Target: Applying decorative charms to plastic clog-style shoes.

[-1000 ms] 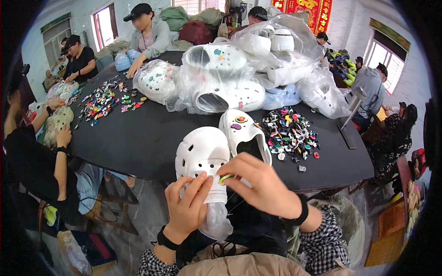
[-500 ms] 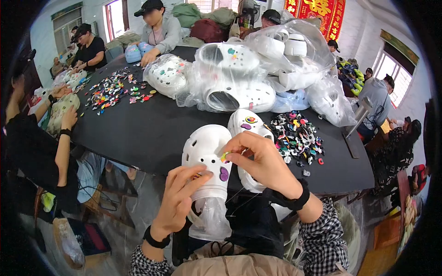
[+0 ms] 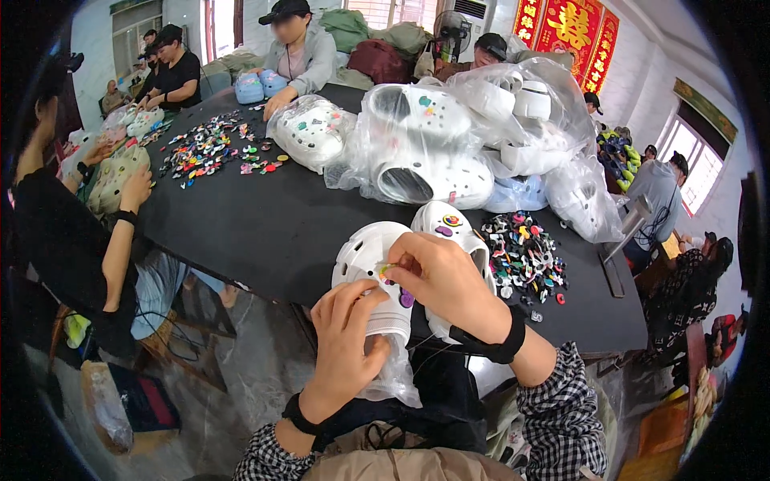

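Observation:
A white foam clog [image 3: 353, 255] sits at the table's near edge, its toe pointing away from me. Crumpled clear plastic [image 3: 395, 377] sticks out of its opening. My left hand [image 3: 346, 325] grips the clog's near left side with bent fingers. In a pinch, my right hand [image 3: 429, 276] presses a small yellow-green shoe charm [image 3: 386, 270] against the holes on the clog's top. Beside the right fingers a purple charm [image 3: 407, 298] is fixed in the clog. The matching clog [image 3: 433, 218], partly behind my right hand, bears a round colourful charm [image 3: 452, 220] and a purple one.
A pile of mixed charms [image 3: 525, 256] lies right of the clogs, another [image 3: 212, 148] at far left. Bagged white clogs [image 3: 433, 176] are heaped beyond. A metal stand [image 3: 622, 248] rises at the right edge. A person [image 3: 76, 216] at my left handles a beige clog [image 3: 116, 180].
The right hand has brought the yellow-green charm down onto the clog's top. My left fingers have shifted on the clog, and the whole view has turned slightly left.

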Available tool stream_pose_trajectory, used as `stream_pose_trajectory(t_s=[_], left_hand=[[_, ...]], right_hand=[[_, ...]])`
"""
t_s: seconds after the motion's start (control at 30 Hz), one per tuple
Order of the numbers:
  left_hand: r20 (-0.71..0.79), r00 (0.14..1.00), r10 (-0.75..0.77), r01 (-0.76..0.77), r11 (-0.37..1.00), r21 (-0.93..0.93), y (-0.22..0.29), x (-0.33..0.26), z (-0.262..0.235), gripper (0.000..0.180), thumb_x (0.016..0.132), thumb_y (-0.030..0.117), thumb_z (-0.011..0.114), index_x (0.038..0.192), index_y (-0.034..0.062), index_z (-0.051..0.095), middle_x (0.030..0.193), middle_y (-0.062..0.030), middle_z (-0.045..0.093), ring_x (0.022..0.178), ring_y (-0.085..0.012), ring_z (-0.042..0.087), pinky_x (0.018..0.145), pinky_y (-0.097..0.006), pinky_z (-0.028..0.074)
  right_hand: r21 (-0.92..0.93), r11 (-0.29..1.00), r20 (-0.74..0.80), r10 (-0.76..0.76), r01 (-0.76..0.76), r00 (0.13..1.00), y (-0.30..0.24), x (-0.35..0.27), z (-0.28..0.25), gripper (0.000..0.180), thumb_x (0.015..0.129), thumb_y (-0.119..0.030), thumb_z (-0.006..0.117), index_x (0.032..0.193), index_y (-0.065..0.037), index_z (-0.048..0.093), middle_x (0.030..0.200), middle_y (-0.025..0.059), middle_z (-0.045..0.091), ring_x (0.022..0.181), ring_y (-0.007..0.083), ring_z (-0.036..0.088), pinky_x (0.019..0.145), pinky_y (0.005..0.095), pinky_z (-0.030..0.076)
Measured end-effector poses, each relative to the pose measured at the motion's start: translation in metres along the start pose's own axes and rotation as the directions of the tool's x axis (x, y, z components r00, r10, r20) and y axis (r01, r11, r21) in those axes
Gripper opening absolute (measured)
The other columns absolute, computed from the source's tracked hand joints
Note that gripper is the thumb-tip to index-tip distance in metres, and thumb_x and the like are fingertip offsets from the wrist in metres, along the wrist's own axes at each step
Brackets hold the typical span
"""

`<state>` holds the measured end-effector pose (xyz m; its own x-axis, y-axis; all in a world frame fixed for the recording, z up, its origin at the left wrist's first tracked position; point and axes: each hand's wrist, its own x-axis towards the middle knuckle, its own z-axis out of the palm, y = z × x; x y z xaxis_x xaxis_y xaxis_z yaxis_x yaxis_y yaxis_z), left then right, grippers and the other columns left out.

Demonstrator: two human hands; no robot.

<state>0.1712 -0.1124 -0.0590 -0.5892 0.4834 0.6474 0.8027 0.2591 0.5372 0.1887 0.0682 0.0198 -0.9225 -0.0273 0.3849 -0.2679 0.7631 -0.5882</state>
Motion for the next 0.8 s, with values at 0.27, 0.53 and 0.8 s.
stream_pose_trajectory(t_s=[0.27,0.53,0.8], left_hand=[[-0.176,0.984,0.024,-0.016,0.999,0.043,-0.002,-0.011,0.016,0.05,0.065,0.006,0.059,0.115,0.0076,0.061,0.121,-0.0082,0.057,0.118,-0.0311,0.049,0.103,-0.047,0.03],[-0.187,0.98,0.066,-0.052,0.995,0.079,-0.004,-0.012,0.02,0.047,0.065,0.007,0.058,0.113,0.0049,0.062,0.119,-0.0103,0.057,0.116,-0.0333,0.05,0.103,-0.048,0.032],[-0.224,0.967,0.12,-0.089,0.986,0.144,-0.008,-0.018,0.025,0.047,0.065,0.009,0.056,0.11,0.002,0.063,0.119,-0.0122,0.058,0.114,-0.0347,0.05,0.102,-0.048,0.034]], right_hand=[[-0.218,0.968,0.039,-0.119,0.125,0.992,-0.001,0.004,0.0,0.014,0.082,-0.018,0.07,0.078,-0.006,0.065,0.077,0.0089,0.061,0.078,0.031,0.063,0.069,0.0444,0.042],[-0.413,0.869,0.193,-0.21,0.274,0.958,-0.007,0.009,-0.01,0.01,0.082,-0.016,0.068,0.078,-0.007,0.066,0.078,0.0067,0.063,0.08,0.0295,0.064,0.072,0.0437,0.044],[-0.553,0.783,0.247,-0.172,0.285,0.954,-0.013,0.021,-0.014,0.04,0.076,-0.025,0.078,0.11,-0.01,0.064,0.123,0.0098,0.059,0.117,0.0321,0.054,0.09,0.0444,0.045]])
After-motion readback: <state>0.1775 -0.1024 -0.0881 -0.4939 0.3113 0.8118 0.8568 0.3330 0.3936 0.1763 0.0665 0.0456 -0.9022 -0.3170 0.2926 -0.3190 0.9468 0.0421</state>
